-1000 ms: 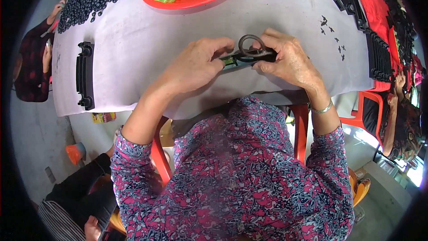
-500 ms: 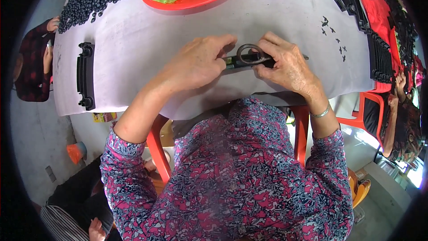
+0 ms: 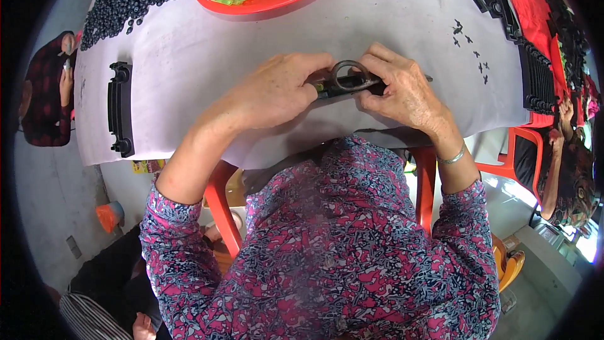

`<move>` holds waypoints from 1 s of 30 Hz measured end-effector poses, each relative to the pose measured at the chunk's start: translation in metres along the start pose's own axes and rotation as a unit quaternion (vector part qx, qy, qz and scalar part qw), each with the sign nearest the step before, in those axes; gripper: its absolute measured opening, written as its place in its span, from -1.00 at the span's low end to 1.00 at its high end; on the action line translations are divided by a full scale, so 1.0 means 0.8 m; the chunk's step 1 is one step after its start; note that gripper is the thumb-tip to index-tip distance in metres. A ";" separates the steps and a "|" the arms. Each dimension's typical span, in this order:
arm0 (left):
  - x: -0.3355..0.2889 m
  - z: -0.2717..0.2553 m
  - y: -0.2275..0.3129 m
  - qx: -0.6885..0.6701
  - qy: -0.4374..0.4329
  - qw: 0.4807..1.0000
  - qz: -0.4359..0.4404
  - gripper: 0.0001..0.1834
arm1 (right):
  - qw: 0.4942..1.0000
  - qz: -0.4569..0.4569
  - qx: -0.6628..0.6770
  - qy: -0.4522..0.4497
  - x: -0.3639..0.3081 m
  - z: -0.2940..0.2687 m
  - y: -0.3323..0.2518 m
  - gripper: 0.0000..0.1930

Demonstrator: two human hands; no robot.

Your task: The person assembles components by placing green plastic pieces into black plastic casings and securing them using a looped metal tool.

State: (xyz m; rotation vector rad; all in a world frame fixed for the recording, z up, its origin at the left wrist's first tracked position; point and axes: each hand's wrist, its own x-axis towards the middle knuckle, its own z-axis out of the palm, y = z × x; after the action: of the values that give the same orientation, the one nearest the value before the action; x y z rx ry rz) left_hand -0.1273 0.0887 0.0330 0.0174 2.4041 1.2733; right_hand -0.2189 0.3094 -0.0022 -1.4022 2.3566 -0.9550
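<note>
Black slim bar [image 3: 335, 92], green left end | dark ring-handled tool [image 3: 365, 84] | hands [image 3: 277, 91] nearly closed: left pinches bar, right [image 3: 406, 88] grips tool

The left grip [image 3: 280, 88] pinches a black part [image 3: 325, 91]; the right grip [image 3: 402, 86] holds a ring-handled tool [image 3: 350, 63]. Beyond both, a red tray [image 3: 251, 13] sits on the bench [image 3: 201, 50].

A loose top [image 3: 340, 245] carries an all-over print of small, jagged patches in pink, dark navy, grey and white. The left sleeve [image 3: 173, 239] and right sleeve [image 3: 464, 233] match it. A thin, silvery bracelet [image 3: 454, 155] circles the right hand's [image 3: 402, 85] wrist.
</note>
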 end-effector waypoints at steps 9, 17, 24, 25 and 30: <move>0.005 0.002 -0.019 -0.096 -0.031 0.995 -0.005 -0.48 | 1.000 -0.021 -0.012 0.012 0.000 0.001 0.002 -0.72; 0.003 -0.001 -0.023 -0.113 -0.050 0.992 0.008 -0.50 | 1.000 -0.007 0.008 -0.021 0.006 -0.002 -0.003 -0.74; 0.005 0.001 -0.024 -0.136 -0.020 0.990 -0.022 -0.52 | 1.000 -0.022 -0.009 0.001 0.008 0.003 0.001 -0.75; 0.005 0.001 -0.023 -0.138 -0.015 0.990 -0.022 -0.52 | 1.000 -0.013 -0.003 -0.008 0.008 0.003 0.001 -0.76; 0.000 0.000 -0.034 -0.227 0.018 0.973 -0.029 -0.45 | 1.000 -0.023 -0.010 -0.013 0.009 0.002 0.003 -0.76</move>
State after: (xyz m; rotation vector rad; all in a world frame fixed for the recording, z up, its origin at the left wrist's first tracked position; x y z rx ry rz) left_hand -0.1228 0.0730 0.0115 -0.2091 2.0698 1.7743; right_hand -0.2237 0.3033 -0.0040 -1.4719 2.3306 -0.9216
